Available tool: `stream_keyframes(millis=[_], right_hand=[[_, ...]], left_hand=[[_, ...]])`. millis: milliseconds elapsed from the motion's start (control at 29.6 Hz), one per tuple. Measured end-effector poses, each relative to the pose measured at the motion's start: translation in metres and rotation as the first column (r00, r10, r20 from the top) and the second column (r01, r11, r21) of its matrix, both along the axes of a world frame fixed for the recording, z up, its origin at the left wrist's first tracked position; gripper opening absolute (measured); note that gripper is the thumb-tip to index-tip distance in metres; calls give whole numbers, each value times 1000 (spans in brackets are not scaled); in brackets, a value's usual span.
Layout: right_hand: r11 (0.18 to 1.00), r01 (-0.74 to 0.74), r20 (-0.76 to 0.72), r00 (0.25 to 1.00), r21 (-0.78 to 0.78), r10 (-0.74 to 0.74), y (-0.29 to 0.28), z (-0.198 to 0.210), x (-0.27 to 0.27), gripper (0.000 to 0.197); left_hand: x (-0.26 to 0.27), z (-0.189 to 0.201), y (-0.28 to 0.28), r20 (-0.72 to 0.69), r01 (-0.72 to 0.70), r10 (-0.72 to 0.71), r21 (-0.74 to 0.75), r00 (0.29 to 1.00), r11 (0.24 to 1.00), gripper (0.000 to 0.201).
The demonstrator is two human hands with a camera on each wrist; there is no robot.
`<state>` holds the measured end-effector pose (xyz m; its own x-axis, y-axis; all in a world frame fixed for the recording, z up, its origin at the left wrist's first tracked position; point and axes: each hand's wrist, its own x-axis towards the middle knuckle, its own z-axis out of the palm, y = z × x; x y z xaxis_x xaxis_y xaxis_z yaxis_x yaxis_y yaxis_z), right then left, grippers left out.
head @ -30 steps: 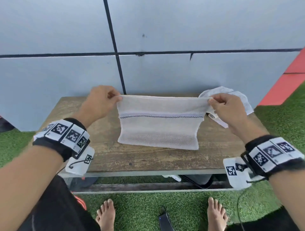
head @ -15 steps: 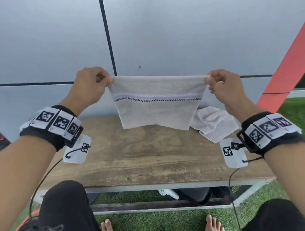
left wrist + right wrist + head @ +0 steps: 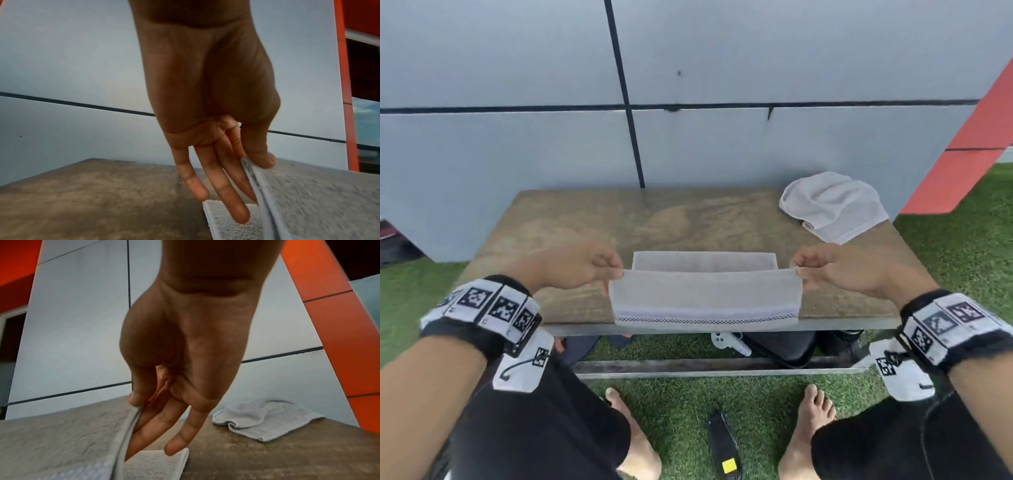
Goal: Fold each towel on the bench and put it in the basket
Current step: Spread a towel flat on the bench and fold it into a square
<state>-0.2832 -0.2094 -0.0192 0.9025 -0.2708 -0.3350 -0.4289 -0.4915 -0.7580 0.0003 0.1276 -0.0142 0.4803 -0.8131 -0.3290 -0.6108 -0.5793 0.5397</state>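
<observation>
L hand pinching the towel at its L top corner, thumb over the edge w/ index under; other fingers hang straight down, tips touching the lower towel layer on the bench. R hand mirrors it: thumb+index pinch on the R top corner, remaining fingers extended down toward the lower layer. Towel is stretched taut btwn both hands, near half hanging over the bench front edge w/ the dark stitched stripe along the bottom; far part lies flat on the bench just beyond the hands, so it's doubled over. 2nd towel crumpled, well beyond and outboard of the R hand, at the far R bench corner, apart from the held one. Basket not in view. Below the hands: bare feet on green turf, dark device w/ yellow tab lying btwn them.
</observation>
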Motion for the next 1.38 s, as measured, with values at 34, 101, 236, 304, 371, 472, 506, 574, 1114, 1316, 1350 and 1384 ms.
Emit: stream_keyframes(millis=[34, 101, 236, 304, 371, 472, 506, 574, 1114, 1316, 1350, 1384], right_hand=[[999, 32, 1, 999, -15, -32, 1, -2, 2, 10], [994, 97, -9, 995, -41, -97, 2, -7, 9, 11], [965, 221, -8, 975, -143, -224, -1, -25, 30, 14], [934, 287, 28, 957, -211, -288, -3, -33, 43, 13], [899, 333, 58, 942, -285, -331, -4, -40, 54, 12], [855, 365, 67, 928, -370, -367, -6, -49, 69, 14], [846, 363, 58, 927, -391, -371, -8, -52, 74, 17], [839, 345, 36, 931, -420, -364, -11, -59, 83, 25], [809, 310, 3, 934, -498, -356, -13, -79, 98, 24], [799, 314, 42, 939, -513, -342, -17, -88, 100, 12], [799, 314, 44, 939, -513, -341, -17, -89, 100, 12], [800, 315, 47, 939, -511, -340, -17, -88, 99, 12]], left_hand=[[2, -4, -1, -4, -15, 15, -4, 1000, 1000, 7], [4, -9, -6, 25, -49, 49, -17, 998, 999, 7], [8, -17, -26, 131, -156, 162, -60, 978, 986, 10], [10, -23, -39, 166, -223, 232, -76, 958, 972, 13], [13, -29, -50, 213, -272, 288, -102, 934, 957, 14], [21, -39, -63, 275, -320, 341, -120, 899, 940, 16], [24, -43, -67, 285, -338, 356, -112, 890, 935, 17], [28, -51, -73, 292, -369, 382, -101, 876, 924, 20], [36, -83, -89, 306, -444, 424, -7, 852, 896, 18], [41, -86, -91, 341, -413, 388, 3, 857, 911, 8], [42, -85, -91, 335, -410, 385, 3, 860, 912, 8], [42, -84, -90, 330, -407, 383, 4, 863, 913, 8]])
